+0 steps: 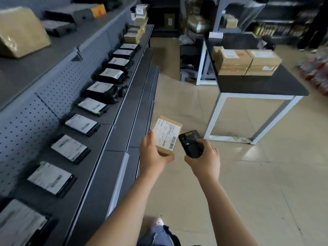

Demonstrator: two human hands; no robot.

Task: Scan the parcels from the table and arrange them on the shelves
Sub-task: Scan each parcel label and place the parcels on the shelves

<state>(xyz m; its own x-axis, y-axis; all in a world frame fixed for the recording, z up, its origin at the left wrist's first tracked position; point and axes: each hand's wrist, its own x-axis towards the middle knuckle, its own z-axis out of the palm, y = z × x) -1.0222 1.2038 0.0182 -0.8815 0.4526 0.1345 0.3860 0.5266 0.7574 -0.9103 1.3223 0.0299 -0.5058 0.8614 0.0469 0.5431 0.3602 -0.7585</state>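
Both forearms reach forward over the tiled floor (230,174), side by side. The left hand (152,153) grips a small cardboard parcel (167,135) from its near end, thumb along the bottom edge and fingers curled up the left side, so the white label with its barcode faces up. Just beside it, the right hand (204,157) is wrapped around a black handheld scanner (190,143), whose head tilts toward the label. Flat black parcels line the shelf (110,139) on the left. More cardboard boxes (246,61) sit stacked on the dark tabletop (266,84) ahead.
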